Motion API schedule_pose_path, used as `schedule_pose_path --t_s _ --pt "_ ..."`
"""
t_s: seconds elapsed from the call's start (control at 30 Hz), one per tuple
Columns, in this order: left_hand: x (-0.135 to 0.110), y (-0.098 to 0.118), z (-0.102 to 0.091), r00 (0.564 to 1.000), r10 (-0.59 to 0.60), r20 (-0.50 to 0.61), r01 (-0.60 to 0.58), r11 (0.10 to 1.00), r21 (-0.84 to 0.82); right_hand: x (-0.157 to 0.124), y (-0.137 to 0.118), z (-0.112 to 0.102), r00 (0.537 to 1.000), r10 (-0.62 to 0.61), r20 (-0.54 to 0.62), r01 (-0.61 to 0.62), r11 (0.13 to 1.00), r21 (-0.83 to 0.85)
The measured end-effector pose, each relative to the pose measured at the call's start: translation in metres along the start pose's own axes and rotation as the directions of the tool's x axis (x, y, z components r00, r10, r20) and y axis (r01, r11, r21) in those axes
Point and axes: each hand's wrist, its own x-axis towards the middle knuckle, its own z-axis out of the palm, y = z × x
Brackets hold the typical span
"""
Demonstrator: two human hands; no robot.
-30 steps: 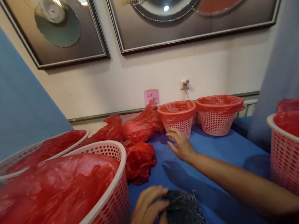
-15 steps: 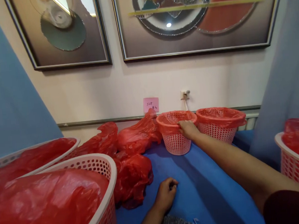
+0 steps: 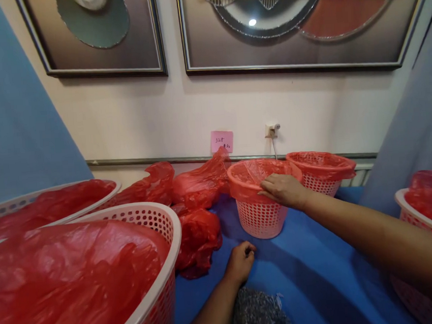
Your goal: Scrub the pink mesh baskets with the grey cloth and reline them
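A small pink perforated plastic basket [image 3: 263,218] lined with a red plastic bag [image 3: 250,172] stands on the blue surface. My right hand [image 3: 282,191] is closed over its near right rim, fingers on the folded bag. Lower down, my left hand [image 3: 241,263] rests on the blue cloth [image 3: 300,255] with curled fingers; whatever they may hold is hidden. Just below that wrist is a grey, speckled, fuzzy-looking thing [image 3: 259,313]. Behind the gripped basket, to its right, stands a second lined basket [image 3: 321,184].
Crumpled red plastic bags [image 3: 199,237] lie left of the gripped basket. A large pale basket [image 3: 174,234] with red plastic fills the lower left, another [image 3: 107,194] behind it. A further lined basket [image 3: 404,203] is at right. A pink note [image 3: 222,141] and a socket [image 3: 271,130] are on the wall.
My right hand has drawn the small basket toward me, away from the second basket. My left hand keeps its curled shape. The view has tipped slightly downward.
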Motion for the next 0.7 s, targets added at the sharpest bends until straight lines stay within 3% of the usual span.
schedule_pose_path --t_s 0.17,0.33,0.4,0.57,0.7 --pt "0.002 0.005 -0.001 0.996 -0.004 -0.092 0.002 1.0 -0.024 -0.008 -0.018 -0.026 0.991 -0.133 -0.007 0.133 0.991 0.004" --pt "0.004 0.008 -0.001 0.992 -0.001 -0.127 -0.006 0.998 -0.057 -0.007 -0.021 -0.04 0.999 -0.004 0.04 0.0 0.996 0.094" --pt "0.003 0.008 0.0 0.992 0.002 -0.123 -0.01 0.998 -0.067 -0.006 -0.019 -0.042 0.999 0.015 0.032 -0.016 0.999 0.041" --pt "0.002 0.008 0.003 0.995 0.007 -0.101 -0.017 0.995 -0.099 -0.011 -0.026 -0.045 0.983 -0.181 -0.009 0.176 0.964 -0.199" --pt "0.003 0.007 0.005 0.997 0.001 -0.076 -0.01 0.992 -0.124 -0.016 -0.032 -0.051 0.95 -0.313 0.004 0.312 0.946 -0.093"
